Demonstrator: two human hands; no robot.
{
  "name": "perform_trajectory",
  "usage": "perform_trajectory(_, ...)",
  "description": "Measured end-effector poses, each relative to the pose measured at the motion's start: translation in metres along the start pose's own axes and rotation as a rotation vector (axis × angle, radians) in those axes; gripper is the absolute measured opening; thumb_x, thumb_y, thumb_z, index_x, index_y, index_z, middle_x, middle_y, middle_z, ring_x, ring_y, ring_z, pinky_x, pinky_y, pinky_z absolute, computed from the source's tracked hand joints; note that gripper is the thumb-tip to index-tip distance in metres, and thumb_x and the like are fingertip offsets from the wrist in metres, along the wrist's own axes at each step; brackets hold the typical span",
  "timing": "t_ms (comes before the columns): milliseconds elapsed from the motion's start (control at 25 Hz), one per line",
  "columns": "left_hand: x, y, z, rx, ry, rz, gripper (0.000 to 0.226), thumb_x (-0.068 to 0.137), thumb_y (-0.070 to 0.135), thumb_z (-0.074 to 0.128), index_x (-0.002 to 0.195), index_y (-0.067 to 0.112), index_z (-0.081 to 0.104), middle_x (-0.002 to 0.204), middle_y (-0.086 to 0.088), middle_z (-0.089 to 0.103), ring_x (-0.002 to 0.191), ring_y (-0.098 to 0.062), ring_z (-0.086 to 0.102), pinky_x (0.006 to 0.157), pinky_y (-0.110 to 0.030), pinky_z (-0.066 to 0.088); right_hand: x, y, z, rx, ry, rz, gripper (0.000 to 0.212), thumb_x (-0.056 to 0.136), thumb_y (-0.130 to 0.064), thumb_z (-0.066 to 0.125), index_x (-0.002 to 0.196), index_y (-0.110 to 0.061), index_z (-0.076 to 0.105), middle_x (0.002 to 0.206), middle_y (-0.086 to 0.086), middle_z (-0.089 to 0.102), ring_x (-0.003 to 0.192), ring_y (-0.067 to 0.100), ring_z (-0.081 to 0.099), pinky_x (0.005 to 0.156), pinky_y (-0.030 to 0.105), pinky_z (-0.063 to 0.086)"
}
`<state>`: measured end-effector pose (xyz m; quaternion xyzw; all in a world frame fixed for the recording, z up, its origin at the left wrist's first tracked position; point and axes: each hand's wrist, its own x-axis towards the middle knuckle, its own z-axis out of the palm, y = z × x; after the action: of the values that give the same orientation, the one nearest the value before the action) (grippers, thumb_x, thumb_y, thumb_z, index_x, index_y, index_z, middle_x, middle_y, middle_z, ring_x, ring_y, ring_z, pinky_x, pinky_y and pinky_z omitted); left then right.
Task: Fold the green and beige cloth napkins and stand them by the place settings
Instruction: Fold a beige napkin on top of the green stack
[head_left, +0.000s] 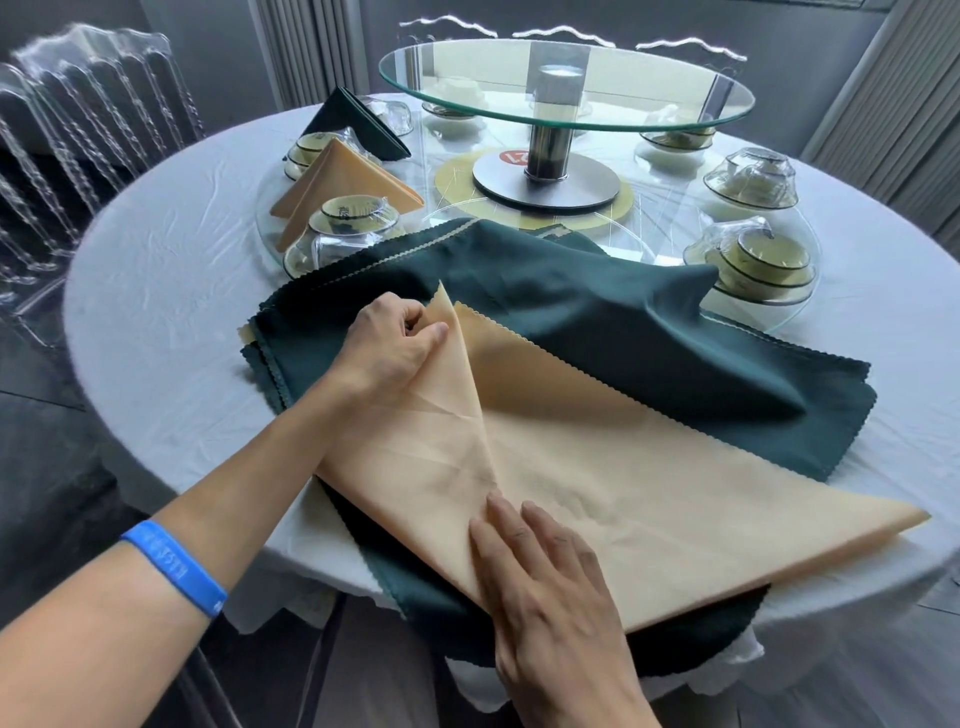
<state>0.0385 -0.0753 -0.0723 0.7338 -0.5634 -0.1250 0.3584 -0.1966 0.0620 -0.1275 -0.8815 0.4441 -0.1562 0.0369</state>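
On green napkins (649, 332), beige napkin (649, 509) pointing right, left hand (389, 348) fingers pinching its folded-up corner, right hand (545, 587) fingers flat, pressing.

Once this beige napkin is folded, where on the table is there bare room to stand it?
Bare white tablecloth lies left of the unfolded dark green napkin pile, toward the clear chairs. A narrower strip runs at the right edge beyond the wrapped bowl set. The near middle is crowded: the beige napkin and both hands.
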Motion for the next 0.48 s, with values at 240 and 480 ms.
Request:
perform_trajectory(240,0.005,-0.003,0.005,0.03,-0.007,0.002,0.027,0.09,0.033,0.067,0.088,0.006,0.067,0.1,-0.008,0.059,0.091,-0.027,0.06,0.083,-0.038,0.049,-0.006,-0.001,0.012,-0.084,-0.04,0.048,0.058,0.103,-0.041,0.017,0.138,-0.017,0.056,0.146,0.001,0.049,0.133,0.027,0.049,0.104,0.043,0.029)
perform_trajectory(480,-0.093,0.021,0.002,0.302,0.227,0.266,0.039,0.086,0.028,0.063,0.124,0.018,0.061,0.127,-0.004,0.055,0.114,-0.027,0.051,0.095,-0.042,0.035,-0.007,-0.001,0.017,-0.161,-0.069,0.049,0.068,0.102,-0.049,0.007,0.143,-0.014,0.048,0.15,0.007,0.044,0.136,0.031,0.044,0.106,0.047,0.025)
